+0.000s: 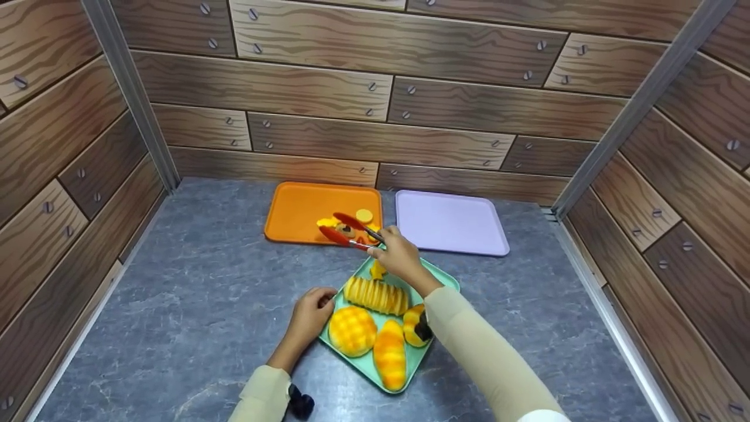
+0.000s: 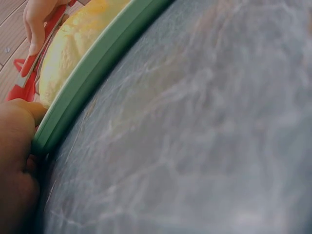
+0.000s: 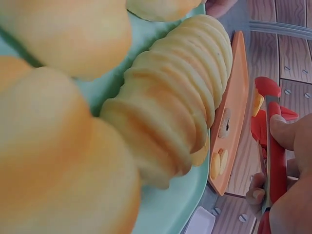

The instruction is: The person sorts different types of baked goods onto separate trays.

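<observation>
The tongs (image 1: pixel 335 235), gripped by the right hand (image 1: pixel 401 255), partly hide small pieces (image 1: pixel 345 230) on the orange tray (image 1: pixel 304 214) beyond its fingers. The left hand (image 1: pixel 310 313) pinches the green tray (image 1: pixel 440 273).

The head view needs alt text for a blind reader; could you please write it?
A right hand holds red-tipped tongs near food pieces on an orange tray; the left hand holds a green tray of breads. A lilac tray lies beside the orange one.
</observation>
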Tool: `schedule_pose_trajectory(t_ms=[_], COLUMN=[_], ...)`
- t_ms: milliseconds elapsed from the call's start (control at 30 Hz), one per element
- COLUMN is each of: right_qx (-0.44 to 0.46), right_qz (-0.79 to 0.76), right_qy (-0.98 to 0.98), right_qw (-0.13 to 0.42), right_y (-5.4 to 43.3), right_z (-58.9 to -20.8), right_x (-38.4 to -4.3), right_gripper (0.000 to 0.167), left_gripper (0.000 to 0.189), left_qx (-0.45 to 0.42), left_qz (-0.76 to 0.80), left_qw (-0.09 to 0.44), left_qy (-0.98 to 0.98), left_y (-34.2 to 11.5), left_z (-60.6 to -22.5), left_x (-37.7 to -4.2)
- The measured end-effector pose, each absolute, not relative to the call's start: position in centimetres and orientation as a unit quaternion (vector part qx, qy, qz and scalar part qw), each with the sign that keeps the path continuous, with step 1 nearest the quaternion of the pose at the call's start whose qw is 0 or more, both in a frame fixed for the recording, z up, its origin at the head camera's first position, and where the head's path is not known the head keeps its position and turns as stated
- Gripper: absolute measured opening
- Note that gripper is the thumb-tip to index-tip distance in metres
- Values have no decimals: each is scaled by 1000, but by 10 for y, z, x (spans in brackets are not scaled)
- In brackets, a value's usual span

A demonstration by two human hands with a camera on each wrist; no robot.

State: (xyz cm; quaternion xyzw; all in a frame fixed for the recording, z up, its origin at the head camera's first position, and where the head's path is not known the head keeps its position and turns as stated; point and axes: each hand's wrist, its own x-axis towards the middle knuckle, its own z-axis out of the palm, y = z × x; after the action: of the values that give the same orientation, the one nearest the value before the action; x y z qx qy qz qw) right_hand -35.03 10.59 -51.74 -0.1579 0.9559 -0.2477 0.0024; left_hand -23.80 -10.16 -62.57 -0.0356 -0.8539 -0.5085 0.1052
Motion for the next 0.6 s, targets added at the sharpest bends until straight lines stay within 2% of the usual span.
schedule_pose_trajectory(t_ms=[400, 600], right_qx=[-139, -127], right_qz=[-226, -226], right_qy=[964, 965], right_qw=[20, 37], right_y=[78, 71], right_z=[-526, -530], right_x=[-357, -359], right_gripper=[48, 62], left_gripper=[15, 16], left_qx=[-39, -42], left_qz=[-507, -504], left_qw=[115, 113], left_qy=[-853, -855], left_y=[-102, -101], left_z=[-627, -626], left_x=[-236, -235])
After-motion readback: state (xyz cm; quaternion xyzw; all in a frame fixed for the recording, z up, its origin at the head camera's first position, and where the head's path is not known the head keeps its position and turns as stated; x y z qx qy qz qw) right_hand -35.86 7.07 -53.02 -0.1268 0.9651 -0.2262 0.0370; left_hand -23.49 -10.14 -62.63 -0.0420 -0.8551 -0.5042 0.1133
